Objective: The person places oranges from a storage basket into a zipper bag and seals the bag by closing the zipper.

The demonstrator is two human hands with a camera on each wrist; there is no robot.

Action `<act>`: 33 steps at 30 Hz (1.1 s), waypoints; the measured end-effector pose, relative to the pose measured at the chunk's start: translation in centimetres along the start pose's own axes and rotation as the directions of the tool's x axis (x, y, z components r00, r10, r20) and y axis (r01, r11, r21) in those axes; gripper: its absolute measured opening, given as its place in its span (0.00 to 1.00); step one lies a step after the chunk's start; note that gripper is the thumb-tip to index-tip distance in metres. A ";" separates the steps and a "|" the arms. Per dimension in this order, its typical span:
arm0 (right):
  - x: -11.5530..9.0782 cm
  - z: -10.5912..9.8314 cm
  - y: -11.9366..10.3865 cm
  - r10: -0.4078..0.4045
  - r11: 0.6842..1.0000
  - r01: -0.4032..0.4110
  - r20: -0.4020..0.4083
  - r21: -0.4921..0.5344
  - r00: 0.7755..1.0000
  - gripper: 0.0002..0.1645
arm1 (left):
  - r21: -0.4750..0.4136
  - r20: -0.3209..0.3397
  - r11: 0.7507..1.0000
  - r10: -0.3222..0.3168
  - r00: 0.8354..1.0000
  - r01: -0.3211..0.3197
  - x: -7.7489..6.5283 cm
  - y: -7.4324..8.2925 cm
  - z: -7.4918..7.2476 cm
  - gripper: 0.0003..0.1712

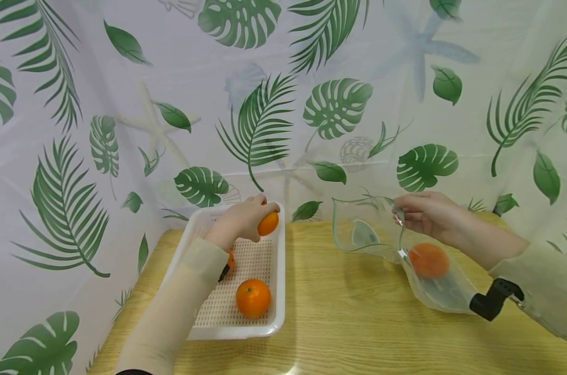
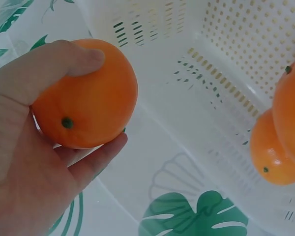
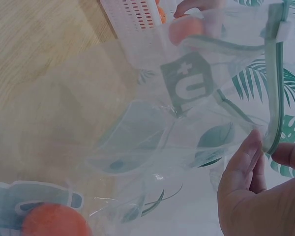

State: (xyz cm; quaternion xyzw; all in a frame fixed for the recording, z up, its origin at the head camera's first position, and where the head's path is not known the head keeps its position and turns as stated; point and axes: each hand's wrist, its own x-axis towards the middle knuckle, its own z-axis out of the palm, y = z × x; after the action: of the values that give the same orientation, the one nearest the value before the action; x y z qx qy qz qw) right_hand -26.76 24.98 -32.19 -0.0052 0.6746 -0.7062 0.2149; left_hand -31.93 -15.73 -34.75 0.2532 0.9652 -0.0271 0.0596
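My left hand [image 1: 246,219] grips an orange [image 2: 88,93], thumb over its top and fingers beneath, above the back right of a white plastic basket [image 1: 279,260]. Inside that basket lie more oranges, one at the front right [image 1: 253,298] and others partly hidden behind my left forearm. With thumb and fingers, my right hand [image 1: 428,216] pinches the rim of a clear zip bag [image 3: 187,83]. The bag's green-edged mouth gapes toward the basket. Low in the bag rests another orange [image 1: 428,260], seen through the plastic.
The wooden table [image 1: 339,312] extends between the basket and the bag. A white curtain [image 1: 274,104] printed with green leaves rises behind and along the left side. A black wrist camera [image 1: 494,299] sits on my right wrist, close to the bag's lower end.
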 end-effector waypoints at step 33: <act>0.0 0.3 0.8 -0.030 1.000 0.030 0.019 -0.006 0.999 0.21 | 0.105 -0.176 0.965 0.255 0.951 -0.239 -0.3 5.7 -2.3 0.45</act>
State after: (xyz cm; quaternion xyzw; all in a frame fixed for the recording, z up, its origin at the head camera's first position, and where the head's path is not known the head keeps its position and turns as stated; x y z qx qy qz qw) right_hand -26.42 24.69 -32.93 -0.0226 0.6746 -0.7071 0.2109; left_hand -29.05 -10.73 -32.56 0.3756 0.9253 -0.0353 -0.0394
